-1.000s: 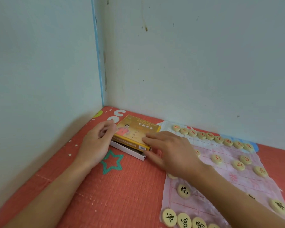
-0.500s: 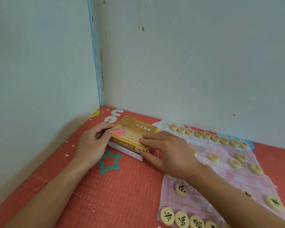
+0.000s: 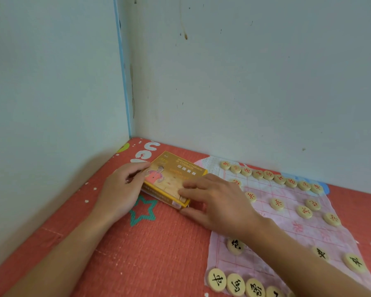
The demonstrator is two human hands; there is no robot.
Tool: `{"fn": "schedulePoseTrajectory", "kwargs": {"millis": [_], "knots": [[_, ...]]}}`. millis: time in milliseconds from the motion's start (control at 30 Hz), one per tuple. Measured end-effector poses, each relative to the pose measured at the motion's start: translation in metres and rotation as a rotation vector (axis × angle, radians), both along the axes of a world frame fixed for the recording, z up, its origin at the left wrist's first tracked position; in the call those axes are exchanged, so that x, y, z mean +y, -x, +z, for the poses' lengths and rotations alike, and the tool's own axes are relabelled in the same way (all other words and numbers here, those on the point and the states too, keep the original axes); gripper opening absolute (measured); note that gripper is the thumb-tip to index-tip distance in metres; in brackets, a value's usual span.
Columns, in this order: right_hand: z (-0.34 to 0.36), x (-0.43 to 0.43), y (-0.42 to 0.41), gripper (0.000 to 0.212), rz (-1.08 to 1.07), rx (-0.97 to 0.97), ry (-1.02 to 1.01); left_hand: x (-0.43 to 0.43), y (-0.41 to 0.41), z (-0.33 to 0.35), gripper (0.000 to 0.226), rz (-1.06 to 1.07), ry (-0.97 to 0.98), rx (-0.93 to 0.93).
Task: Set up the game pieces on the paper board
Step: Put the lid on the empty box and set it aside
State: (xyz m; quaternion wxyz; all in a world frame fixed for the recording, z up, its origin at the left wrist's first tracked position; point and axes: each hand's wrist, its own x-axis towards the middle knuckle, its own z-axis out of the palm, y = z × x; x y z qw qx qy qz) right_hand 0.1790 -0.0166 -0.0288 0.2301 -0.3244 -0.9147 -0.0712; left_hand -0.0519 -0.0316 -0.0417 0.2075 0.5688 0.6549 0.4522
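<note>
A yellow game box lies on the red mat just left of the pink paper board. My left hand holds the box's left end. My right hand grips its right end, fingers on the lid and thumb at the near side. Round wooden pieces with red characters stand in a row along the board's far edge, with more in front of them. Pieces with black characters line the near edge. My right forearm hides part of the board.
The red foam mat carries a green star outline under the box's near corner. Pale walls meet in a corner right behind the box and close off the left and far sides.
The white inner tray that stuck out under the yellow lid no longer shows. Both hands have pressed in on the box ends. The view has shifted slightly.
</note>
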Motion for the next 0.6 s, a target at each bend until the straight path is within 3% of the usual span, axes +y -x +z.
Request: {"fn": "schedulePoseTrajectory", "kwargs": {"millis": [233,600], "knots": [[-0.0041,-0.0003,-0.0009,0.032,0.003,-0.028,-0.007,-0.0053,-0.0007,-0.0008,0.039,-0.053,0.042,0.258],[-0.003,0.0028,-0.003,0.033,-0.061,-0.053,0.038,-0.0082,0.0037,0.0001,0.091,-0.204,0.068,0.347]]}}
